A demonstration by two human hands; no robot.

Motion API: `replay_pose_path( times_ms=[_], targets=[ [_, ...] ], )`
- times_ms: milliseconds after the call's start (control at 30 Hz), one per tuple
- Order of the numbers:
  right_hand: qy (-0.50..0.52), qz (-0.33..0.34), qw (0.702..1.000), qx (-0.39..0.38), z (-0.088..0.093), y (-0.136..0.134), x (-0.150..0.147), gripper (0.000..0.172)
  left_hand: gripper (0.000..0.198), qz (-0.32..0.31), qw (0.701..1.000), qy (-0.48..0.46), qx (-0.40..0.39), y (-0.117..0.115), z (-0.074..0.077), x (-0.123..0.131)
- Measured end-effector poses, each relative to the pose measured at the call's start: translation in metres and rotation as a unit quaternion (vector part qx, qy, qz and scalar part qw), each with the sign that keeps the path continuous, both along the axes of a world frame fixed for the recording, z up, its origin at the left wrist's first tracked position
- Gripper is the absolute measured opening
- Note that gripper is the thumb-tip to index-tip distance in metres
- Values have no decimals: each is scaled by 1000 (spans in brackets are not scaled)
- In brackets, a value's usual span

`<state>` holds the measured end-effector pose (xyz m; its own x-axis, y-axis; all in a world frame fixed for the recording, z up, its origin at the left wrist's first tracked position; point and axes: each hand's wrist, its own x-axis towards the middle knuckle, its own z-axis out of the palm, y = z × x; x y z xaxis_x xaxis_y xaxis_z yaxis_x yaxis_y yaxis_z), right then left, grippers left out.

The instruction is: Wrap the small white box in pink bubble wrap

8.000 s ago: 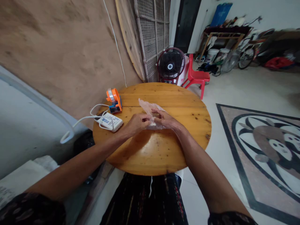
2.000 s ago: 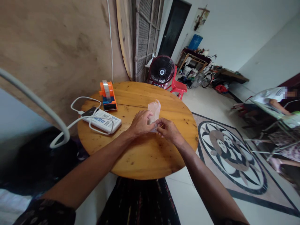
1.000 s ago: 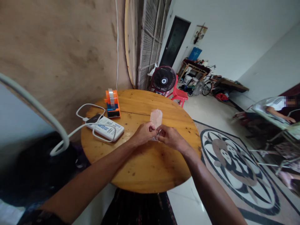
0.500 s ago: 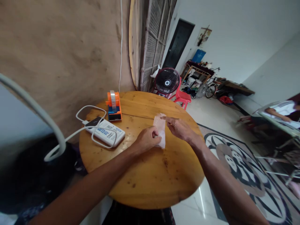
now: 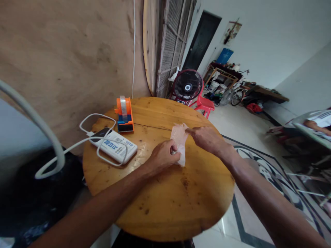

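A thin, crinkled pinkish-white plastic bag lies on the round wooden table, its lower end paler than its upper part. My left hand is curled closed at the bag's lower left side, with thumb and fingers gripping it. At the upper right corner, my right hand pinches the bag's edge between thumb and forefinger. The pinched edges themselves are hidden by the fingertips.
An orange and blue tape dispenser stands at the table's back left. Near it lies a white power bank with a looping white cable. Beyond the table are a fan and a red chair. Another person's arm shows far right.
The upper part of the bag has spread wider as my right hand moved a little to the right with its corner. My left hand keeps its grip. The camera view has shifted slightly.
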<state>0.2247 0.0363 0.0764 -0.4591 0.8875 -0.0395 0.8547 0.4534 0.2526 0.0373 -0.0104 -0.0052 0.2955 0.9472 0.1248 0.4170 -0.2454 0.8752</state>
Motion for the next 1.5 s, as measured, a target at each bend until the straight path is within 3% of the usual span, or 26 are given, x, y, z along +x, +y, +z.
replay_pose_path(
  times_ms=[133, 300, 567, 767, 933, 1167, 1333, 1500],
  targets=[
    [69, 60, 996, -6, 1, 15, 18, 35, 11, 1, 1000, 0, 13, 0, -1, 0],
    [145, 95, 985, -1, -5, 20, 24, 35, 13, 5, 997, 23, 71, 2, -5, 1],
    [195, 89, 977, 21, -7, 14, 28, 32, 10, 22, 991, 45, 121, 3, -8, 2],
    [180, 96, 979, 26, -4, 13, 22, 33, 15, -16, 993, 11, 113, 8, -10, 3],
    [125, 109, 986, 22, 2, 29, 19, 40, 17, -37, 995, -18, 94, 12, -11, 3],
    [81, 109, 991, -13, 9, 61, 23, 34, 18, -50, 993, -32, 98, 16, -12, 4],
    [167, 100, 977, -85, 13, 72, 24, 32, 18, -51, 995, -23, 81, 17, -10, 4],
    [229, 86, 952, -181, 20, 72, 14, 15, 17, -60, 995, -21, 82, 19, -11, 4]
  ],
)
